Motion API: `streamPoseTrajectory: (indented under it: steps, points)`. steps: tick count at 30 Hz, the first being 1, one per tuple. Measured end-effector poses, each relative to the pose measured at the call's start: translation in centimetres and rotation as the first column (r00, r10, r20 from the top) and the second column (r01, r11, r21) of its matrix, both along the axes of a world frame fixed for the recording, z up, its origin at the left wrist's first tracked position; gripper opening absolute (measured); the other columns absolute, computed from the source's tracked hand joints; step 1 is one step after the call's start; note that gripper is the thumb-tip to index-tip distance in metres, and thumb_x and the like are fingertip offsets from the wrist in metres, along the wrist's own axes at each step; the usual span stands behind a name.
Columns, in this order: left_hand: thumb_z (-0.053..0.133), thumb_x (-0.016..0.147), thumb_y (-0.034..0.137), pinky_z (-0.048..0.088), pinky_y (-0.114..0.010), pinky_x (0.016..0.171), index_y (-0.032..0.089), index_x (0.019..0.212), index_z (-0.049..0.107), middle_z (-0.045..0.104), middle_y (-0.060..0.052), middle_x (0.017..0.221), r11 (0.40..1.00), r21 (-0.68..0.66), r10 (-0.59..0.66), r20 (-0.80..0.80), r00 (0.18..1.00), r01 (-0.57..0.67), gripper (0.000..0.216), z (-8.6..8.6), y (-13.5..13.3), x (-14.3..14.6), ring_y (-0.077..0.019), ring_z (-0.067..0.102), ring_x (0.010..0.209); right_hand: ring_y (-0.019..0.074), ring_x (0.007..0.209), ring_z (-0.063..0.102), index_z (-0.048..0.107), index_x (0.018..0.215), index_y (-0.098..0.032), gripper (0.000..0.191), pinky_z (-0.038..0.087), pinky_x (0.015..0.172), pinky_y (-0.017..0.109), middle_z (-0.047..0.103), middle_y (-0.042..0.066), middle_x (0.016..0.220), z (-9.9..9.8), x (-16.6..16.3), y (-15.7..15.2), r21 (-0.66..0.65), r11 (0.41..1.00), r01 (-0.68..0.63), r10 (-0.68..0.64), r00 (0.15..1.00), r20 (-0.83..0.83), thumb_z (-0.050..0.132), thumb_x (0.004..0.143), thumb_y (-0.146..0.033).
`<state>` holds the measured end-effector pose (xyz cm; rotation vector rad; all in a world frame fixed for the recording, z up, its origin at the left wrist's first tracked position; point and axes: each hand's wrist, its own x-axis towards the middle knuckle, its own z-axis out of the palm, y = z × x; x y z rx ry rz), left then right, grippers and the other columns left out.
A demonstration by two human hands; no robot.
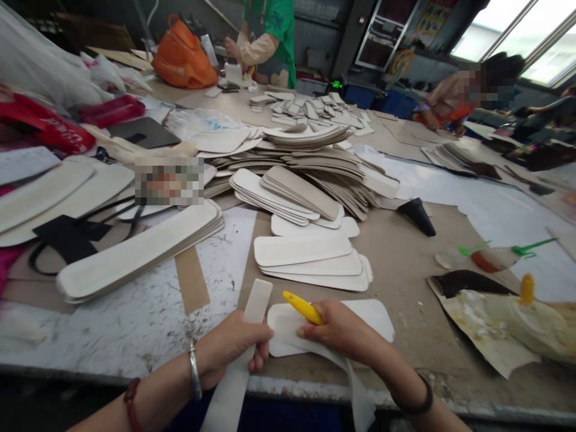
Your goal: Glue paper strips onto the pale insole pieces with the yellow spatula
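My left hand [234, 349] is closed around a long narrow white strip [257, 302] that runs from the table edge up past my fingers. My right hand [341, 329] grips a yellow-handled tool [302, 307], its tip hidden under my fingers, pressed on a white rounded piece [373, 318] lying flat in front of me. A thin white strip [360, 396] hangs off the table edge below that hand. Just beyond lies a small stack of white rounded pieces [310, 259].
Piles of beige and white cut pieces [315, 174] fill the table's middle. A long stack [135, 255] lies at left beside black straps [72, 234]. Green and yellow brushes on glue-stained paper [490, 312] sit at right. An orange bag [182, 60] and two people stand at the far side.
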<state>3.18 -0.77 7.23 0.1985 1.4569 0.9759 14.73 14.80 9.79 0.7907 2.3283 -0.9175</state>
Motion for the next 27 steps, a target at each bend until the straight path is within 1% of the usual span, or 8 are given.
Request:
streamPoseTrajectory:
  steps: [3,5,8,11,18,20,23,27]
  points:
    - [0.057,0.054,0.045,0.027,-0.023,0.044,0.015,0.040,0.050,0.046,0.000,0.037,1.000,0.021,0.000,-0.071,0.997,0.001,0.034,-0.1,0.2,0.2,-0.0083,0.038,0.036,0.0105,0.055,0.043,0.063,0.072,-0.018,0.020,0.025,0.050,0.022,0.050,-0.004,0.059,-0.2,-0.1,-0.1,0.016,1.000,-0.018,0.018,1.000,-0.008,0.061,0.072,-0.037]
    - [0.056,0.056,0.048,0.027,-0.023,0.043,0.016,0.039,0.049,0.043,0.001,0.035,1.000,0.002,0.000,-0.111,0.994,0.000,0.037,-0.4,0.3,0.4,-0.0080,0.036,0.035,0.0108,0.055,0.044,0.062,0.071,-0.018,0.020,0.025,0.050,0.023,0.052,-0.003,0.059,-0.3,-0.2,-0.1,0.025,0.999,-0.019,0.020,1.000,-0.023,0.061,0.072,-0.038]
    - [0.053,0.058,0.049,0.026,-0.023,0.043,0.017,0.038,0.046,0.041,0.001,0.033,0.999,-0.035,-0.016,-0.149,0.989,0.011,0.038,-0.9,0.5,0.7,-0.0077,0.035,0.033,0.0110,0.054,0.044,0.062,0.070,-0.019,0.020,0.025,0.050,0.023,0.052,-0.004,0.058,-0.2,-0.2,0.0,0.022,1.000,-0.023,0.023,1.000,-0.019,0.062,0.071,-0.039]
    - [0.051,0.058,0.047,0.024,-0.023,0.041,0.019,0.036,0.044,0.039,0.002,0.032,0.998,-0.065,-0.037,-0.182,0.983,0.026,0.037,-1.1,0.6,0.9,-0.0077,0.034,0.031,0.0111,0.055,0.044,0.061,0.069,-0.018,0.019,0.025,0.050,0.023,0.051,-0.004,0.058,0.3,-0.1,0.5,0.012,1.000,-0.026,0.026,1.000,-0.011,0.062,0.071,-0.037]
    - [0.050,0.059,0.046,0.023,-0.023,0.041,0.020,0.034,0.040,0.037,0.002,0.030,0.995,-0.089,-0.059,-0.219,0.974,0.040,0.037,-0.6,0.5,1.0,-0.0076,0.032,0.031,0.0112,0.056,0.043,0.061,0.071,-0.017,0.020,0.025,0.050,0.022,0.049,-0.005,0.059,1.4,2.5,2.8,0.091,0.996,0.011,-0.015,0.999,0.047,0.063,0.070,-0.038]
    - [0.050,0.059,0.046,0.023,-0.023,0.042,0.020,0.035,0.040,0.037,0.002,0.030,0.996,-0.084,-0.057,-0.219,0.974,0.040,0.037,-0.7,0.4,1.0,-0.0078,0.032,0.031,0.0121,0.057,0.046,0.062,0.072,-0.017,0.020,0.027,0.051,0.022,0.053,-0.004,0.062,1.6,3.7,3.4,0.135,0.990,0.028,-0.036,0.997,0.062,0.063,0.071,-0.037]
    - [0.050,0.060,0.048,0.025,-0.022,0.043,0.019,0.037,0.041,0.039,0.002,0.031,0.998,-0.060,-0.049,-0.232,0.971,0.036,0.038,-0.9,0.2,1.0,-0.0079,0.033,0.032,0.0150,0.062,0.052,0.064,0.076,-0.018,0.020,0.031,0.054,0.023,0.061,0.000,0.068,2.1,5.3,3.9,0.251,0.967,0.038,-0.059,0.996,0.074,0.061,0.073,-0.037]
    - [0.050,0.056,0.054,0.026,-0.023,0.043,0.020,0.036,0.040,0.039,0.002,0.031,0.996,-0.075,-0.061,-0.234,0.970,0.044,0.041,-1.0,0.1,1.1,-0.0089,0.034,0.032,0.0219,0.075,0.059,0.064,0.086,-0.019,0.020,0.036,0.063,0.028,0.068,0.005,0.082,2.4,7.2,4.2,0.407,0.913,-0.028,-0.011,0.996,0.092,0.056,0.079,-0.036]
